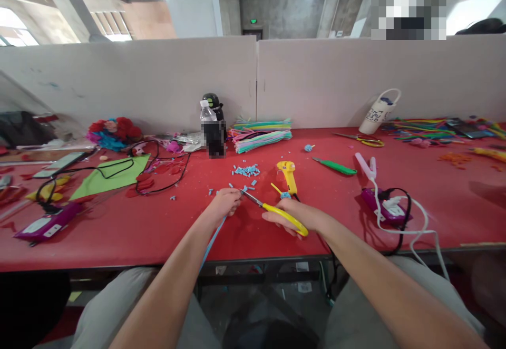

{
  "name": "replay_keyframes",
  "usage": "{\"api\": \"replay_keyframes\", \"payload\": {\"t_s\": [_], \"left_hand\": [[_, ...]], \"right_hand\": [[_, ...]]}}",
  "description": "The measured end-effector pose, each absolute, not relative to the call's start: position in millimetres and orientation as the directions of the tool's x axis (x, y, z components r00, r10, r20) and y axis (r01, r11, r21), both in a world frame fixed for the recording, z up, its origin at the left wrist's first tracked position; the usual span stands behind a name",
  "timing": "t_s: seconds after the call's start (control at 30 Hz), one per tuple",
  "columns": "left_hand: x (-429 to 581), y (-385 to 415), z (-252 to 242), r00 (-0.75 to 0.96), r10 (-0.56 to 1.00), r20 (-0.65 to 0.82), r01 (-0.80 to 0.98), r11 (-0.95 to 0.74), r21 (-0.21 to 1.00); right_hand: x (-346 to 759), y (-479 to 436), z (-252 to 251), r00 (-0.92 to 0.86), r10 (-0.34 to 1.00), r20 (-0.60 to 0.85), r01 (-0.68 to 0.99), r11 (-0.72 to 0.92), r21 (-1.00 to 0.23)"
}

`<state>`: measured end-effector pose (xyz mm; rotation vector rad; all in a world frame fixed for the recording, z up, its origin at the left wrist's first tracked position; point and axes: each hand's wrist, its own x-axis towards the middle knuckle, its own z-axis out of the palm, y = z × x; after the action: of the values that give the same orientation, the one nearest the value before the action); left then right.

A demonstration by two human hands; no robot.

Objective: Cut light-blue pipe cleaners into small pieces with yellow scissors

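Note:
My left hand [226, 202] is closed in a pinch on a long light-blue pipe cleaner [212, 241] that trails back toward me over the table edge. My right hand [294, 216] grips yellow-handled scissors [276, 210], whose blades point left and meet the pipe cleaner's tip by my left fingers. Small blue cut pieces [246, 171] lie scattered on the red table [166, 228] just beyond my hands. A yellow glue gun [289, 176] lies right behind the scissors.
Bundled pipe cleaners [261, 134] and a dark bottle [214, 127] stand by the partition. A green-handled tool [336, 167], white glue gun [367, 165], purple power strip [385, 207] lie right. Green paper [113, 176], cables, paper flowers [113, 132] lie left.

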<state>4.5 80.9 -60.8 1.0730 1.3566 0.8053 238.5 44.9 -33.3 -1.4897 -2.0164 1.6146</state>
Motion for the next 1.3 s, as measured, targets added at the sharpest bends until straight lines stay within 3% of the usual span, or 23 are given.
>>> {"api": "replay_keyframes", "payload": {"t_s": [0.3, 0.63, 1.0, 1.17, 1.3], "left_hand": [[1.7, 87.4, -62.6, 0.133, 0.861, -0.49, 0.197, 0.462, 0.865], [3.8, 82.2, -52.5, 0.172, 0.889, -0.424, 0.165, 0.398, 0.902], [39.2, 41.3, -41.9, 0.359, 0.889, -0.285, 0.116, 0.26, 0.959], [45.1, 30.3, -47.4, 0.495, 0.829, -0.26, 0.075, 0.257, 0.963], [41.9, 30.7, -45.4, 0.485, 0.832, -0.271, 0.103, 0.253, 0.962]], "right_hand": [[228.5, 56.0, -49.7, -0.42, 0.776, -0.47, 0.653, -0.101, -0.75], [230.3, 46.3, -51.4, -0.412, 0.814, -0.41, 0.537, -0.146, -0.831], [213.1, 43.8, -47.7, -0.335, 0.928, -0.165, 0.276, -0.07, -0.959], [205.5, 41.9, -53.1, -0.313, 0.944, -0.105, 0.234, -0.031, -0.972], [207.9, 41.9, -52.2, -0.303, 0.952, -0.053, 0.222, 0.017, -0.975]]}}
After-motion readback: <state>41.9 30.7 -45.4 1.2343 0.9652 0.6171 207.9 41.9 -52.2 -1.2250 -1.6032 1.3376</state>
